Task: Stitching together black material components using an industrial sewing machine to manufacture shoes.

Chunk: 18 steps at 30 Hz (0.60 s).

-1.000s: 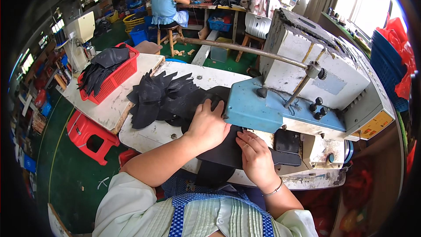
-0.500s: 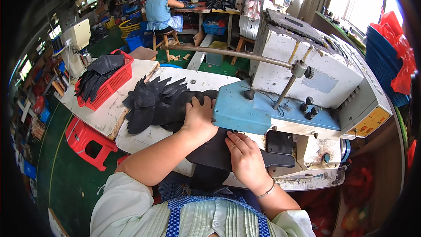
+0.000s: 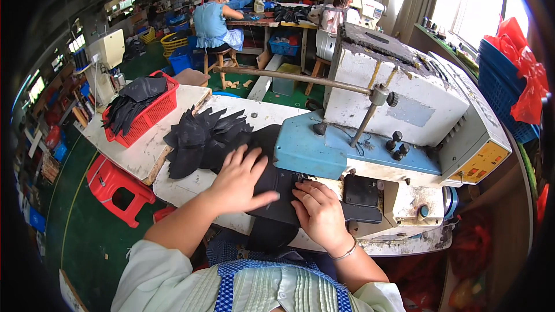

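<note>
A black sheet-like piece (image 3: 276,205) lies on the machine bed beneath the blue head of a sewing machine (image 3: 315,147). My right hand (image 3: 319,214) rests on this piece just in front of the head, fingers laid close together on it and thumb apart. My left hand (image 3: 240,182) is open with fingers spread, over the black pieces left of the head; contact there is unclear. Beyond it, a fanned stack of black cut pieces (image 3: 193,141) lies on the white tabletop. Another black part (image 3: 272,234) hangs over the table's near edge. The needle area is hidden.
A red basket (image 3: 147,112) of black pieces stands on the side table at left, above a red stool (image 3: 118,188). A metal rod (image 3: 289,74) crosses beyond the machine. Blue baskets (image 3: 506,89) with red plastic stand at right. Two people sit working farther back.
My left hand has drawn back toward me and left, away from the machine head, its fingers spreading. My right hand stays on the black piece beside the head. The view has shifted slightly.
</note>
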Tool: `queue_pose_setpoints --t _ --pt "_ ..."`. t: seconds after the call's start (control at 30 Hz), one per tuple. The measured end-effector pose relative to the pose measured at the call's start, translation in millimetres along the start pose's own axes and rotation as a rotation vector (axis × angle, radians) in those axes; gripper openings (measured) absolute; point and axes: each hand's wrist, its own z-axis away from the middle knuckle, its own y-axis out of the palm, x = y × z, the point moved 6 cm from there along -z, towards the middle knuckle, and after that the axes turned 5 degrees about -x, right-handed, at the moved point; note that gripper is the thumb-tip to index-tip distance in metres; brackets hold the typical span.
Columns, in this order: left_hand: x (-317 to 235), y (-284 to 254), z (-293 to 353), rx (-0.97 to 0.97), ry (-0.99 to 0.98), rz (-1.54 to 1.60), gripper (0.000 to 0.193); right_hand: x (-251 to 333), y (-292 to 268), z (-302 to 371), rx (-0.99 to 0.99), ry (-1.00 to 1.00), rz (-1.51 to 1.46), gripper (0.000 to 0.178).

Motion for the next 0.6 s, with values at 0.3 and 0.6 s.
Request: queue_pose_setpoints --t 0.3,0.6 --pt "-18 -34 86 -0.167 0.057 0.336 0.056 19 5 -8 0.101 -0.033 -0.155 0.054" --pt "-60 -23 52 -0.054 -0.018 -0.225 0.055 43 22 -2 0.145 -0.089 -0.213 0.066"
